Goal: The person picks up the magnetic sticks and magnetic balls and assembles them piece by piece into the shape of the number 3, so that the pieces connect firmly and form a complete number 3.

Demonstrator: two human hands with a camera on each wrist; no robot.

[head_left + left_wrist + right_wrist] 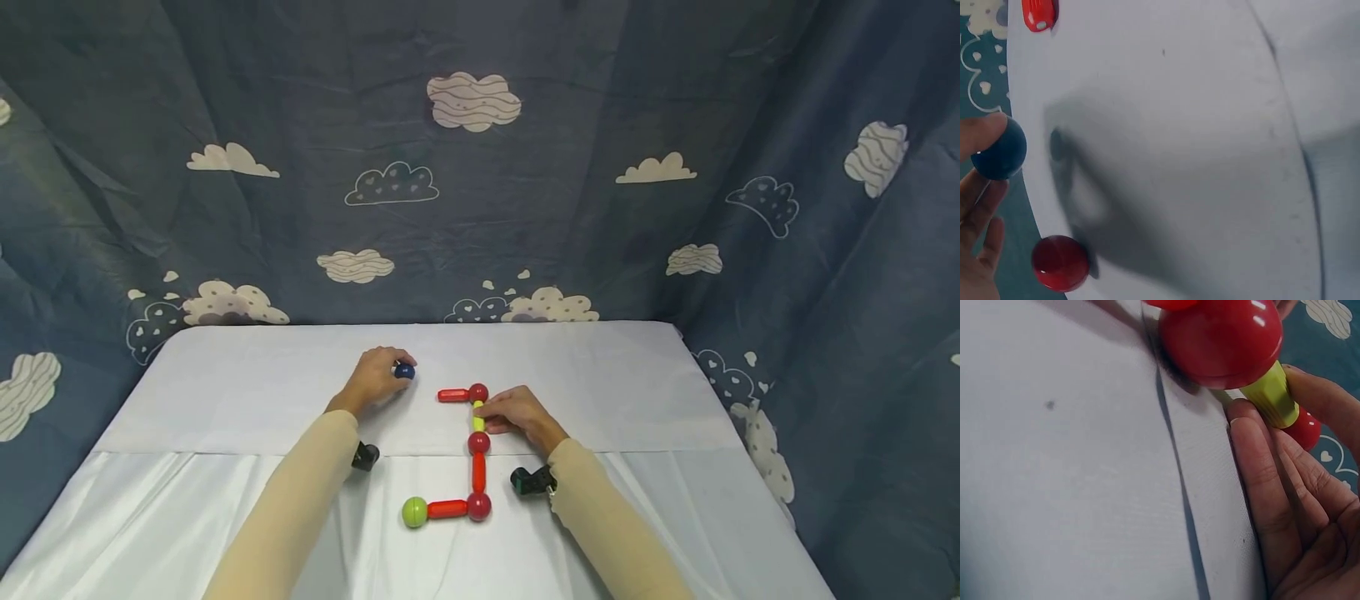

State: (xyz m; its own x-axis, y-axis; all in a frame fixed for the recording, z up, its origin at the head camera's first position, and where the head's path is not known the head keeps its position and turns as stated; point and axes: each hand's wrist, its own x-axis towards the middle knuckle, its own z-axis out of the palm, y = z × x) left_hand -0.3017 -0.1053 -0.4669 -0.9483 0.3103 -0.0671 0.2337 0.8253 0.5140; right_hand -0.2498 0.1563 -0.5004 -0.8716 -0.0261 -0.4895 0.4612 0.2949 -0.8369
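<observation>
In the head view my left hand [373, 379] pinches a dark blue ball [405, 371] between thumb and fingers. The left wrist view shows that blue ball [1000, 150] above the cloth, with a red ball [1060, 262] nearby that I cannot make out in the head view. My right hand [517, 412] pinches a yellow-green rod [478, 417], which stands between an upper red ball [478, 392] and a middle red ball [478, 442]. From the upper ball a red rod [453, 396] points left. Fingers cover part of the yellow-green rod.
Below the middle ball, a vertical red rod [478, 473] leads to a lower red ball [478, 507]. Another red rod [447, 509] joins that to a green ball [415, 512]. White cloth [600, 375] covers the table; a cloud-patterned curtain [525, 208] hangs behind.
</observation>
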